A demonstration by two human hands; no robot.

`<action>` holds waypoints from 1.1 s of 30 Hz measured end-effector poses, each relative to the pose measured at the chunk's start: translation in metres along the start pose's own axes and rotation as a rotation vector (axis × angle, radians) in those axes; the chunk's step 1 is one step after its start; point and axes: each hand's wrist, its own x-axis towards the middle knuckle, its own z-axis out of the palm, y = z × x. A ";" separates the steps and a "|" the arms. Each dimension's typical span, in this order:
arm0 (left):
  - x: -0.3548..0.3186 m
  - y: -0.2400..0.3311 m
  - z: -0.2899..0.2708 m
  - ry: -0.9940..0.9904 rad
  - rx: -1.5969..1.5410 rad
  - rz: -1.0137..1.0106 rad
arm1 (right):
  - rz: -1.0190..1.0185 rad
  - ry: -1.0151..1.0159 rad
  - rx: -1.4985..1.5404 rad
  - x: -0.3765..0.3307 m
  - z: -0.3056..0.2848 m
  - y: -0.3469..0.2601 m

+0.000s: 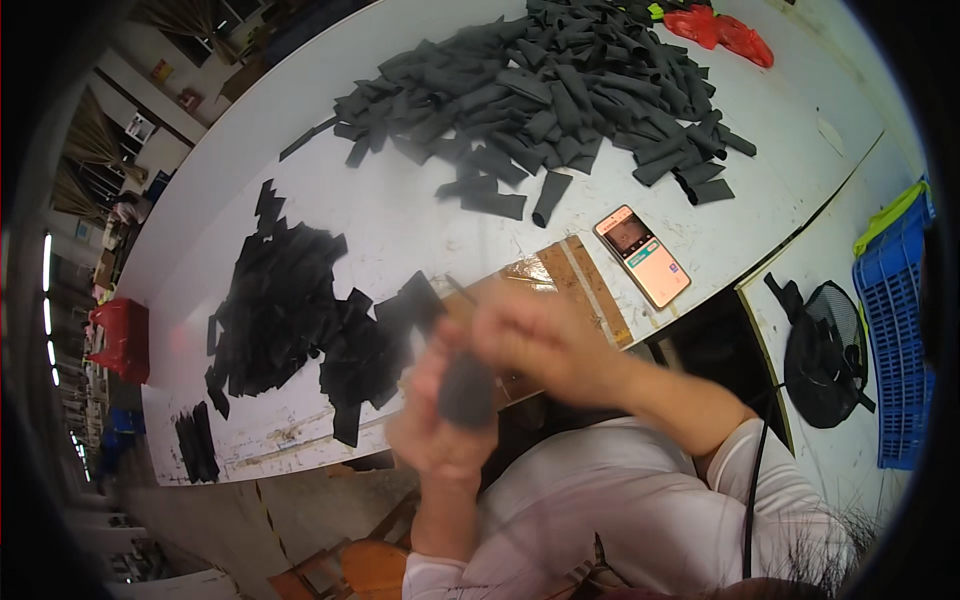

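My left hand [440, 415] is closed around a small dark grey fabric piece [466, 392], which bulges out between thumb and fingers. Close above it, my right hand [530, 330] is curled and smeared by motion. A thin dark stick [460, 289] juts from its fingers toward the far left. Flat black fabric pieces [280, 310] lie heaped to the left of my hands, some of them reaching almost to my left hand. Farther off, a large heap of dark grey fabric tubes [540, 90] spreads over the white table [400, 215].
A lit phone [643, 257] lies right of my hands, beside a brown board [585, 290] at the table edge. To the right are a black mesh bag [827, 355] and a blue crate [900, 330]. Red plastic [720, 35] lies at the far right; a red bin [120, 340] stands left.
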 end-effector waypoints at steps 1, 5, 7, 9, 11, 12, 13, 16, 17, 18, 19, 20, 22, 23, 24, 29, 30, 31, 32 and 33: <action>0.014 0.002 0.008 0.040 -0.001 0.043 | -0.005 0.003 0.001 0.014 -0.005 0.000; 0.050 0.042 -0.016 0.273 -0.072 0.014 | 0.421 -0.125 0.333 0.042 -0.024 0.038; 0.049 0.044 -0.034 0.372 0.053 0.008 | 0.516 -0.150 0.474 0.039 -0.024 0.048; 0.050 0.047 -0.039 0.381 0.082 0.031 | 0.490 -0.143 0.440 0.040 -0.027 0.049; 0.055 0.055 -0.039 0.383 0.004 0.054 | 0.433 -0.146 0.381 0.046 -0.027 0.052; 0.062 0.056 -0.028 0.387 -0.112 0.041 | 0.436 -0.143 0.380 0.050 -0.026 0.052; 0.065 0.052 -0.020 0.364 -0.176 0.058 | 0.440 -0.142 0.376 0.054 -0.024 0.050; 0.061 0.044 -0.027 0.368 -0.134 0.121 | 0.474 -0.143 0.411 0.046 -0.021 0.055; 0.058 0.042 -0.031 0.395 -0.026 0.159 | 0.499 -0.138 0.449 0.041 -0.022 0.058; 0.057 0.041 -0.031 0.397 -0.028 0.171 | 0.505 -0.148 0.452 0.040 -0.022 0.061; 0.058 0.041 -0.030 0.469 -0.012 0.163 | 0.493 -0.138 0.455 0.040 -0.023 0.064; 0.059 0.042 -0.029 0.540 0.003 0.156 | 0.481 -0.129 0.457 0.041 -0.024 0.066; 0.063 0.048 -0.022 0.435 -0.204 0.155 | 0.495 -0.186 0.352 0.058 -0.030 0.055; 0.063 0.047 -0.014 0.316 -0.261 0.132 | 0.461 -0.207 0.352 0.061 -0.029 0.046; 0.061 0.046 -0.006 0.200 -0.313 0.111 | 0.426 -0.228 0.357 0.063 -0.025 0.035; 0.054 0.047 -0.040 0.297 -0.257 0.105 | 0.620 -0.232 0.463 0.047 -0.028 0.069; 0.053 0.044 -0.046 0.295 -0.209 0.103 | 0.623 -0.239 0.465 0.042 -0.029 0.070; 0.050 0.044 -0.049 0.347 -0.132 0.135 | 0.631 -0.213 0.546 0.038 -0.029 0.070; 0.047 0.042 -0.050 0.399 -0.054 0.167 | 0.638 -0.187 0.628 0.037 -0.028 0.069; 0.048 0.034 -0.042 0.400 -0.054 0.161 | 0.636 -0.181 0.627 0.039 -0.030 0.068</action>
